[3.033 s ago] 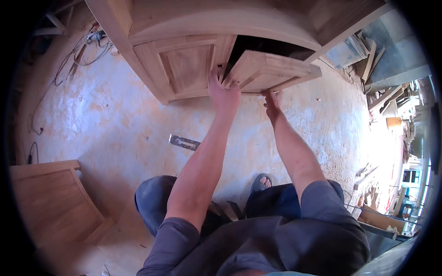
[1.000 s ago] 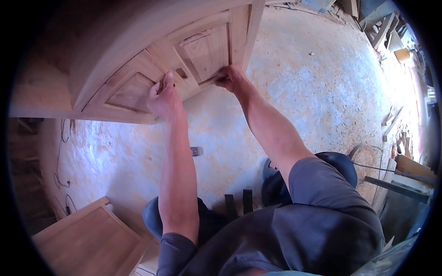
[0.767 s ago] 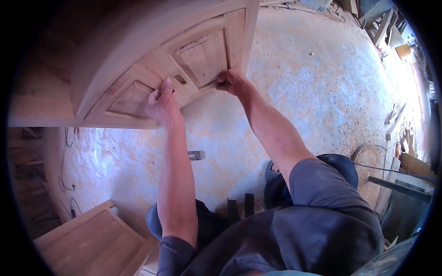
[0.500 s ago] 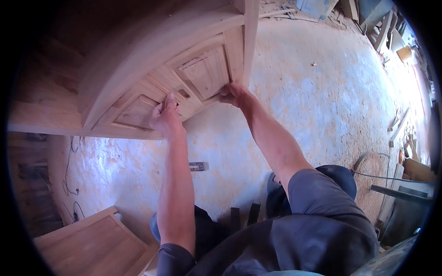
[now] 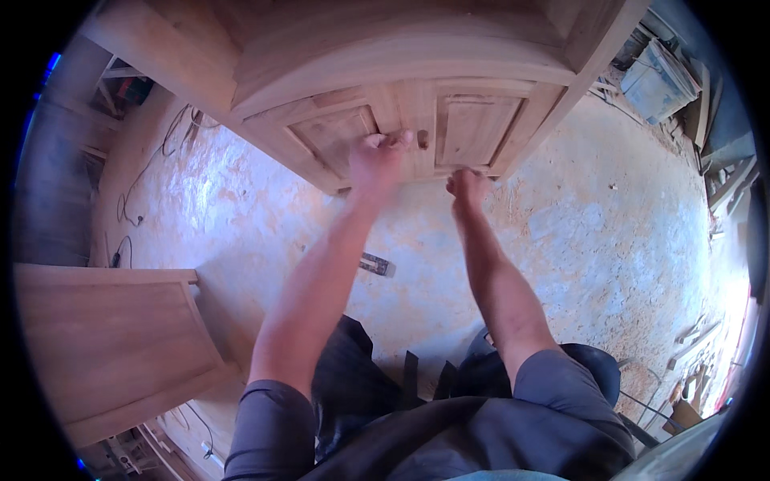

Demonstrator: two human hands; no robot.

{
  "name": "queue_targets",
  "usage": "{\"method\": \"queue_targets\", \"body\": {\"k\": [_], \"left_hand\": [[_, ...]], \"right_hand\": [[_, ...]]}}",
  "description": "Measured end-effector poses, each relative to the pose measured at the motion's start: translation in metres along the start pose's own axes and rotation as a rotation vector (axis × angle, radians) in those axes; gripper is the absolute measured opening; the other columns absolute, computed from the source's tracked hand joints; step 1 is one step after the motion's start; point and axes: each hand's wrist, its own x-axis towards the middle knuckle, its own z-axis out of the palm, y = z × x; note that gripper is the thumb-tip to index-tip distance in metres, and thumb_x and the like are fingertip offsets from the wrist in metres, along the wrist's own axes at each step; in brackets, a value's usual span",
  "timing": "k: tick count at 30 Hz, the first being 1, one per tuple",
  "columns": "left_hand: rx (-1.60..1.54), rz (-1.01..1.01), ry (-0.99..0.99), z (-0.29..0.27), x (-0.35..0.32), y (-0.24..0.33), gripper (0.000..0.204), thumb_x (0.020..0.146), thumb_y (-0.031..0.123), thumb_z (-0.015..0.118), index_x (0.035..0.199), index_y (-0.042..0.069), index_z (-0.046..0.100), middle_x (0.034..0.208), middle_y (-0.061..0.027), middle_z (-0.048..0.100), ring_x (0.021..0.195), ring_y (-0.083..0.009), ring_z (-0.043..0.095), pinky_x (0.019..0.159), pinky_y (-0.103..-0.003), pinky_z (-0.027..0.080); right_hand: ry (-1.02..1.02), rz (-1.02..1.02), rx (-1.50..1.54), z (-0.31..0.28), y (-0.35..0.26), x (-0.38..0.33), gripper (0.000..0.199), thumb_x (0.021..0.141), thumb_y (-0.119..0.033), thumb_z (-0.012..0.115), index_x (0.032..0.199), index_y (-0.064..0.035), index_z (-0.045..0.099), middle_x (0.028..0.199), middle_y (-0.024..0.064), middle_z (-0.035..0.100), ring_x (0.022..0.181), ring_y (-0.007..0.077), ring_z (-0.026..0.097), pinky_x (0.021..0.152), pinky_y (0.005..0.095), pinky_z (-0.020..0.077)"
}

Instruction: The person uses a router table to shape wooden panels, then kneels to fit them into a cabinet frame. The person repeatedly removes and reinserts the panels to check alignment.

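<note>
Cabinet [image 5: 401, 60] in pale wood, head view: its right panelled door [image 5: 480, 130], angled out three seconds ago, now lies in line with the left door [image 5: 330, 131], so the pair looks closed. The left hand [image 5: 377, 160], blurred, curls before the left door's inner edge; the right hand [image 5: 471, 187] curls at the right door's bottom edge. Neither grip is clear.

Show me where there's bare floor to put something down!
The widest bare patch of floor lies between the right forearm and the wood scraps. A smaller one sits between the left forearm, the cabinet and the wooden panel. It's crowded around the bucket and boards. A dark flat tool lies between the forearms.
</note>
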Motion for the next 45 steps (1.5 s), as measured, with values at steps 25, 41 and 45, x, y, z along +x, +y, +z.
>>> {"method": "queue_targets", "body": {"k": [25, 41, 45], "left_hand": [[0.023, 0.246, 0.488, -0.189, 0.023, -0.054, 0.036, 0.074, 0.036, 0.091, 0.087, 0.004, 0.081, 0.089, -0.0089, 0.072, 0.078, -0.0168, 0.064, 0.072, -0.032, 0.05], [-0.246, 0.276, 0.484, -0.182, 0.036, -0.058, 0.033, 0.075, 0.034, 0.089, 0.075, 0.002, 0.079, 0.067, -0.0034, 0.066, 0.064, -0.0117, 0.054, 0.059, -0.03, 0.042], [-0.145, 0.145, 0.591, -0.182, 0.025, -0.051, 0.04, 0.072, 0.036, 0.092, 0.076, -0.001, 0.076, 0.069, -0.0016, 0.067, 0.065, -0.0114, 0.055, 0.063, -0.028, 0.045]], "right_hand": [[0.075, -1.123, -0.46, 0.072, -0.014, -0.06, 0.017, 0.08, -0.013, 0.084, 0.093, -0.0081, 0.074, 0.077, 0.0099, 0.073, 0.072, 0.0235, 0.071, 0.068, 0.0344, 0.0543], [0.007, -1.085, -0.472, 0.067, -0.018, -0.06, 0.016, 0.083, -0.004, 0.076, 0.099, -0.0043, 0.074, 0.088, 0.0098, 0.074, 0.078, 0.0214, 0.071, 0.073, 0.0334, 0.0542], [0.064, -1.104, -0.472, 0.078, -0.024, -0.082, 0.017, 0.08, -0.007, 0.078, 0.096, -0.0099, 0.071, 0.087, 0.01, 0.074, 0.076, 0.0258, 0.073, 0.071, 0.0367, 0.0564]]}}
